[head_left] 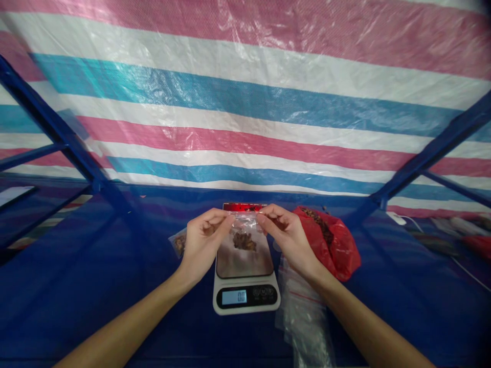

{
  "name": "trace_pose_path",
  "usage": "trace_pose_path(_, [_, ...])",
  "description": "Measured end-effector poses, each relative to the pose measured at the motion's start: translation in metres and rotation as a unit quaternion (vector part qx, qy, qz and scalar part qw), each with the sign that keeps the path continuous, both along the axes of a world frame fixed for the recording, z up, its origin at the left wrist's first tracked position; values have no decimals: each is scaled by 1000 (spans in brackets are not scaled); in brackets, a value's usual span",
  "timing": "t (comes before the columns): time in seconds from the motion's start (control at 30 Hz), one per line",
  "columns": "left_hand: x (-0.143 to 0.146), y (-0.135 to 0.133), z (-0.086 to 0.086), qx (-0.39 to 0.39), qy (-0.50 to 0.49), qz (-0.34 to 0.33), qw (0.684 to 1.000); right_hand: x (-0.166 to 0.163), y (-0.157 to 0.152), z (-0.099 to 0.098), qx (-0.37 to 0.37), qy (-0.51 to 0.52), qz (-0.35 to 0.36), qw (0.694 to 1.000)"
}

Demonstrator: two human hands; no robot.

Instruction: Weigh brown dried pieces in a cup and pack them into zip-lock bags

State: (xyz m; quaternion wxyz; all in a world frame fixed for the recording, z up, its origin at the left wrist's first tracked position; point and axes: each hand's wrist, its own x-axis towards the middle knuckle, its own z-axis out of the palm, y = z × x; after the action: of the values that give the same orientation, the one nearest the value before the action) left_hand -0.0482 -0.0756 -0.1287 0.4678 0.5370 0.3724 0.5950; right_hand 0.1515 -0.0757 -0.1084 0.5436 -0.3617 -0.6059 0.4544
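Between my two hands a small clear zip bag hangs over the scale, with brown dried pieces gathered at its bottom. My left hand pinches the bag's top left corner between thumb and fingers. The top right corner is pinched by my right hand. Below is a white kitchen scale with a metal plate, its lit display reading 0.0. Behind the bag, a red printed item shows at the scale's far end, partly hidden.
Right of the scale sits an open red plastic bag of brown pieces. Several empty zip bags lie nearer me. Another filled zip bag rests left of the scale. Blue metal posts and a striped tarp bound the blue table.
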Motion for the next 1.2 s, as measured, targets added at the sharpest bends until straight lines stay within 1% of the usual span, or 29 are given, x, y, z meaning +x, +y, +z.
trace_pose_path(0.07, [-2,6,3,16,3,18,1000,-1,3,5,5,-2,3,1000])
trace_pose_path(0.13, [-4,14,12,49,11,30,998,-2,7,14,17,-8,1,1000])
trace_pose_path(0.23, [1,28,36,101,5,27,994,-4,18,33,50,-10,-32,998])
trace_pose_path(0.33, [13,44,62,130,-15,29,991,-9,35,49,85,26,-74,993])
trace_pose_path(0.4, [24,54,74,132,-28,21,991,-14,45,56,97,64,-86,990])
trace_pose_path(0.47, [35,62,80,136,-27,17,990,-20,53,59,103,90,-89,987])
trace_pose_path(0.6, [46,70,83,145,-29,27,989,-29,61,60,119,94,-73,986])
trace_pose_path(0.67, [46,72,82,145,-37,26,988,-29,63,59,130,93,-61,985])
trace_pose_path(0.77, [42,75,81,138,-37,4,990,-25,68,56,136,92,-47,985])
trace_pose_path(1.0, [35,87,72,137,-54,13,989,-14,76,47,106,87,-25,990])
trace_pose_path(1.13, [41,86,67,133,-73,12,988,-14,77,42,103,105,-22,989])
trace_pose_path(1.2, [44,83,65,135,-71,11,988,-15,77,40,89,117,-16,989])
